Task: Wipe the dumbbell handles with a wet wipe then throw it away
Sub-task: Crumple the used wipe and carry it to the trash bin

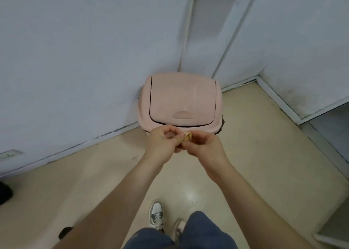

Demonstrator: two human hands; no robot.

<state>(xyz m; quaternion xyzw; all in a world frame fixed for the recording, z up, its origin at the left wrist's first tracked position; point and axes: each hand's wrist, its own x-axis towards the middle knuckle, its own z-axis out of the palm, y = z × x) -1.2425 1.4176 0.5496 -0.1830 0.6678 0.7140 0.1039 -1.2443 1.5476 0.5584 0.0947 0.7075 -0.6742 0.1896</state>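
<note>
A crumpled, yellowish wet wipe (187, 136) sits bunched between my two hands, just in front of a pink bin (181, 101). My left hand (162, 141) pinches the wipe with curled fingers. My right hand (204, 145) also grips it from the right side. Both hands hover over the bin's front rim. The bin's flap lid (182, 97) lies closed. No dumbbell is in view.
The bin stands on a beige floor (255, 154) against a pale wall (75, 60), in a corner beside a door frame (222, 41). My shoes (156, 214) and jeans show at the bottom. A dark object (4, 192) lies at the left edge.
</note>
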